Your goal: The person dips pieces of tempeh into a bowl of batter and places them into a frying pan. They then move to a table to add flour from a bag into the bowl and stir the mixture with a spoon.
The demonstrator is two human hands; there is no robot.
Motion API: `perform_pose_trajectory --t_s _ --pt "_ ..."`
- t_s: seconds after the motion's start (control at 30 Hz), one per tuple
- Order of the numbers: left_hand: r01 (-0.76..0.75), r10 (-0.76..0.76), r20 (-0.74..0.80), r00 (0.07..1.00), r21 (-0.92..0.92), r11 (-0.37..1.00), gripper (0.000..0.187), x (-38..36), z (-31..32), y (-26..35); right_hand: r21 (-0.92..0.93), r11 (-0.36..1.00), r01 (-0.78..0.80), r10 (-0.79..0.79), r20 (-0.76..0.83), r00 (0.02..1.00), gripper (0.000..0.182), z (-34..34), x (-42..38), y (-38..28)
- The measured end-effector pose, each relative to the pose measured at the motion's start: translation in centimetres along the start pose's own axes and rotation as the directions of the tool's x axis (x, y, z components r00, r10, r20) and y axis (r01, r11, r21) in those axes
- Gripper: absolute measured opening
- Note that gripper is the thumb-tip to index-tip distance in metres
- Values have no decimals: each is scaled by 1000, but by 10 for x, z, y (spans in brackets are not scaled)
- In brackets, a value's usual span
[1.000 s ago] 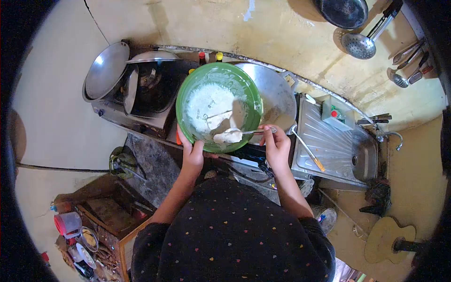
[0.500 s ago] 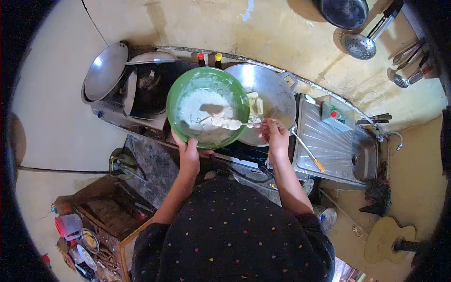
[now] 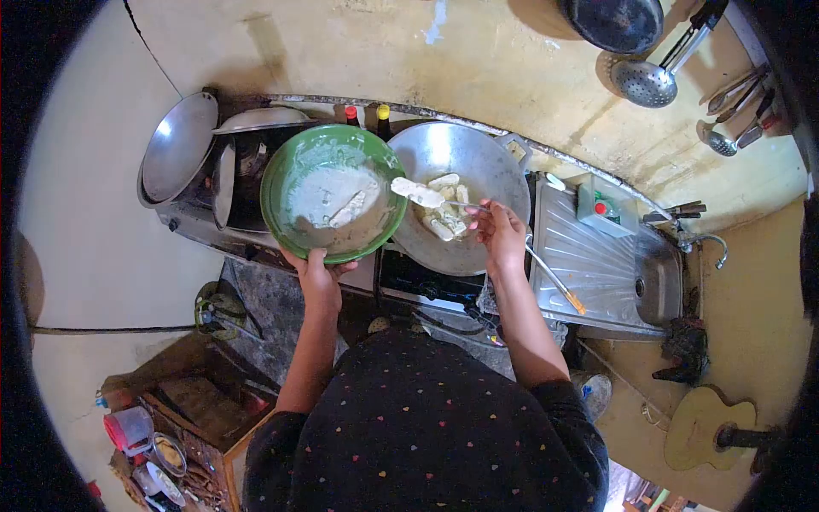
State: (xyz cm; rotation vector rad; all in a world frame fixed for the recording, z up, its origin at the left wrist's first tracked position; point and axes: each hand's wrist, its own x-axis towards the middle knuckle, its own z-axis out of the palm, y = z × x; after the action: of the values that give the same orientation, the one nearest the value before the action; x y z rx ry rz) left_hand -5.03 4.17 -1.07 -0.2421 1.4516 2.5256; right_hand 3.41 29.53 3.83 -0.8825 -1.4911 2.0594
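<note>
My left hand (image 3: 317, 277) grips the near rim of a green bowl (image 3: 275, 226), tilted a little. White batter lies in the bowl, with a batter-coated piece (image 3: 348, 209) in it. In my right hand (image 3: 502, 235) is a thin metal utensil (image 3: 463, 204), held by its handle; its head is hidden under another batter-coated piece (image 3: 416, 192). That piece hangs over the left part of a wide metal wok (image 3: 499, 183), beside the bowl's right rim. Several pale coated pieces (image 3: 439, 227) sit together in oil at the wok's middle.
A long-handled utensil (image 3: 556, 277) lies between the wok and the ribbed steel sink (image 3: 589, 256). Two capped bottles (image 3: 383, 119) stand behind the bowl. Pans and lids (image 3: 177, 149) crowd the left counter. A skimmer (image 3: 646, 83) and a dark pan (image 3: 616, 21) hang on the wall.
The utensil has moved from over the bowl to over the wok, carrying its coated piece. The bowl has shifted left, showing more of the wok and another piece in the batter.
</note>
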Motion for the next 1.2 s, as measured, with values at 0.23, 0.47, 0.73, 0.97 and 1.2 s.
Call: perform_pose_trajectory --t_s 0.23,0.47,0.73,0.97,1.2 --pt "37 -37 49 998 11 999 68 13 7 2 -45 999 10 -7 54 999 22 -1 34 -13" --pt "34 -24 168 986 -58 998 66 15 23 5 -89 996 -7 16 103 995 22 13 47 -41" --pt "11 2 159 987 -84 996 66 21 27 2 -40 999 -16 20 103 994 20 5 55 -37" --pt "44 -39 66 997 -61 997 67 31 9 -4 5 1000 29 -28 -97 995 20 -26 68 -18" --pt "2 -2 -5 1000 -40 999 75 23 -5 8 -274 959 69 -173 -378 910 25 -77 107 39"
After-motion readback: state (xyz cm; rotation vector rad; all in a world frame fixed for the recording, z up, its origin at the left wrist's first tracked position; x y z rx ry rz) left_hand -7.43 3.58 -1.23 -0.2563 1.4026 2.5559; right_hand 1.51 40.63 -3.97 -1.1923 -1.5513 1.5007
